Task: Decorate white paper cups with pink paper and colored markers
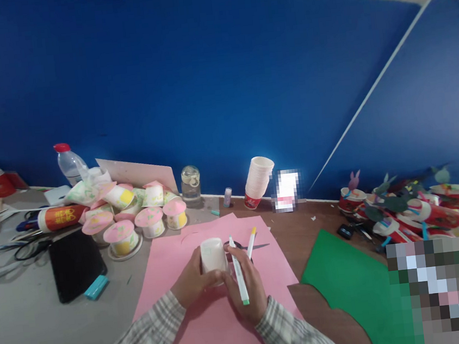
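Observation:
My left hand [193, 278] is closed around a white paper cup [213, 254] with faint green marks on its side. In my right hand [248, 285] is a white marker [239, 275] with a green end, and those fingers also lie close to the cup. Both hands are over a large sheet of pink paper [181, 336]. Just beyond the right hand lie a white marker with a yellow end [252, 242] and a pair of scissors [262, 246], whose handles are partly hidden.
Pink-topped decorated cups [121, 235] crowd the left beside a black tablet [77, 264] and a teal block [96, 287]. A cup stack [259, 180] and a lidded glass jar [191, 184] stand behind. Green paper [348, 285] and red cups [353, 200] are at right.

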A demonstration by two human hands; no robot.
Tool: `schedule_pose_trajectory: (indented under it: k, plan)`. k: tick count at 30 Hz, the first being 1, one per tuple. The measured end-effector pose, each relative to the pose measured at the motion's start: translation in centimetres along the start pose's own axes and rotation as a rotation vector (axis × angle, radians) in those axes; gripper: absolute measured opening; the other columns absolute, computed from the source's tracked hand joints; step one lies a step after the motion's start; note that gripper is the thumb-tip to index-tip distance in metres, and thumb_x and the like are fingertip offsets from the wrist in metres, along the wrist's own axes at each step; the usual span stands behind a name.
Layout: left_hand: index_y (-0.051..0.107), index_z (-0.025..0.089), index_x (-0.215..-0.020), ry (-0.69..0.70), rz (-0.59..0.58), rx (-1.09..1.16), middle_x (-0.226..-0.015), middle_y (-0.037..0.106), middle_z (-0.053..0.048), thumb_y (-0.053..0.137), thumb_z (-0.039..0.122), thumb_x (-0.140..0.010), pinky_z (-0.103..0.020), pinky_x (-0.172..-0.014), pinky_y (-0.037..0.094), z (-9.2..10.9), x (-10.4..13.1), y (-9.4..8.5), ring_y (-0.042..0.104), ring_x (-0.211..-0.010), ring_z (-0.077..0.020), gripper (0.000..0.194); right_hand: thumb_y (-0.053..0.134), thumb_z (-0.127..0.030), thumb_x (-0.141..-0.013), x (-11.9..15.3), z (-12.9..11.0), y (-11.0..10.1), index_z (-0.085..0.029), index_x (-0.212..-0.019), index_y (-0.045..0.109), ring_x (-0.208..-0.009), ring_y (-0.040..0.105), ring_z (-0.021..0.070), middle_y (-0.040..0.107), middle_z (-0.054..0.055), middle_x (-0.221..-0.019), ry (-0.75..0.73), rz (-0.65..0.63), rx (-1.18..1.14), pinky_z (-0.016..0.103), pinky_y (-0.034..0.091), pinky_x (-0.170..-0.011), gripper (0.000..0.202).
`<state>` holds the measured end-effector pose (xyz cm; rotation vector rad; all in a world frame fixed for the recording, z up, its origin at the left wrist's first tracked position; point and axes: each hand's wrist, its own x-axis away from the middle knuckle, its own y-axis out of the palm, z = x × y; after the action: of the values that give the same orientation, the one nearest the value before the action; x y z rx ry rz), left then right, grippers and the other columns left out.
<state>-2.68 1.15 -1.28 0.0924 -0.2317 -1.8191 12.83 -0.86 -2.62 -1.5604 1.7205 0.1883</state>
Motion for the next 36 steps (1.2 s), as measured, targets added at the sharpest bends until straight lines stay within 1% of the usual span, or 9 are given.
schedule_pose_trajectory:
  k: [3,6,10,13,16,20,24,29,36]
  plan:
    - [0.052,0.021,-0.101,0.03,0.044,-0.035,-0.088,0.062,-0.004,0.078,0.042,-0.045,-0.035,-0.066,0.044,-0.2,-0.1,-0.2,0.054,-0.081,-0.024,0.065,0.054,-0.026,-0.08,0.0,-0.1,0.0,-0.026,-0.116,0.051,-0.094,0.064,0.0256,0.065,0.006,-0.106,-0.002,0.073,-0.028,0.042,0.056,-0.08,0.036]
    - [0.052,0.021,-0.1,0.006,0.057,-0.047,-0.082,0.062,-0.002,0.077,0.041,-0.044,-0.033,-0.063,0.044,0.0,-0.2,-0.2,0.054,-0.076,-0.022,0.064,0.05,-0.028,-0.083,-0.1,-0.4,-0.2,-0.025,-0.11,0.056,-0.09,0.064,0.0243,0.065,0.005,-0.097,-0.016,0.151,-0.064,0.04,0.056,-0.077,0.028]
    - [0.052,0.021,-0.1,-0.01,0.024,0.008,-0.079,0.061,-0.001,0.078,0.041,-0.044,-0.032,-0.061,0.044,0.4,0.0,0.1,0.054,-0.074,-0.0211,0.064,0.044,-0.037,-0.087,-0.5,-0.7,-0.8,-0.025,-0.111,0.057,-0.086,0.063,0.0236,0.064,0.006,-0.094,-0.102,0.098,-0.112,0.037,0.056,-0.069,0.03]
    - [0.052,0.02,-0.098,0.009,-0.004,0.062,-0.081,0.061,-0.001,0.078,0.04,-0.044,-0.032,-0.064,0.044,0.6,0.1,0.3,0.054,-0.077,-0.0218,0.063,0.039,-0.04,-0.089,-0.6,-0.9,-1.2,-0.024,-0.112,0.058,-0.089,0.063,0.0246,0.063,0.007,-0.097,-0.17,0.025,-0.149,0.04,0.056,-0.072,0.034]
    - [0.052,0.019,-0.098,0.005,-0.013,0.064,-0.081,0.061,-0.002,0.078,0.04,-0.044,-0.031,-0.062,0.043,0.4,0.1,0.2,0.054,-0.075,-0.0206,0.064,0.043,-0.037,-0.088,-0.4,-0.9,-1.1,-0.024,-0.113,0.056,-0.093,0.062,0.0255,0.064,0.007,-0.098,-0.17,0.012,-0.159,0.042,0.055,-0.078,0.032]
    - [0.053,0.019,-0.098,0.007,0.004,0.033,-0.079,0.06,0.0,0.078,0.038,-0.044,-0.03,-0.061,0.043,0.4,0.0,0.2,0.053,-0.073,-0.0193,0.063,0.051,-0.03,-0.082,0.0,-0.6,-0.7,-0.022,-0.105,0.057,-0.09,0.063,0.0246,0.064,0.006,-0.097,-0.083,0.011,-0.166,0.038,0.056,-0.075,0.026]
    - [0.052,0.018,-0.099,0.009,0.0,0.047,-0.079,0.06,0.0,0.077,0.036,-0.045,-0.03,-0.06,0.043,0.6,0.1,0.4,0.053,-0.074,-0.0192,0.063,0.052,-0.023,-0.079,0.0,-0.4,-0.7,-0.022,-0.102,0.058,-0.089,0.063,0.0238,0.065,0.006,-0.097,-0.106,0.013,-0.189,0.038,0.056,-0.075,0.024]
    - [0.051,0.018,-0.1,0.007,-0.006,0.017,-0.08,0.06,-0.001,0.077,0.037,-0.045,-0.03,-0.06,0.043,0.6,0.1,0.3,0.052,-0.073,-0.0192,0.064,0.053,-0.02,-0.077,-0.1,-0.3,-0.6,-0.022,-0.102,0.059,-0.088,0.063,0.0233,0.065,0.006,-0.096,-0.106,0.025,-0.209,0.037,0.056,-0.075,0.025]
    - [0.051,0.019,-0.101,0.009,0.002,0.029,-0.083,0.06,-0.001,0.077,0.035,-0.045,-0.032,-0.064,0.045,-0.1,-0.1,0.0,0.053,-0.078,-0.0212,0.064,0.052,-0.017,-0.076,-0.3,-0.2,-0.6,-0.022,-0.101,0.059,-0.087,0.064,0.0228,0.065,0.006,-0.097,-0.116,0.028,-0.191,0.037,0.056,-0.074,0.027]
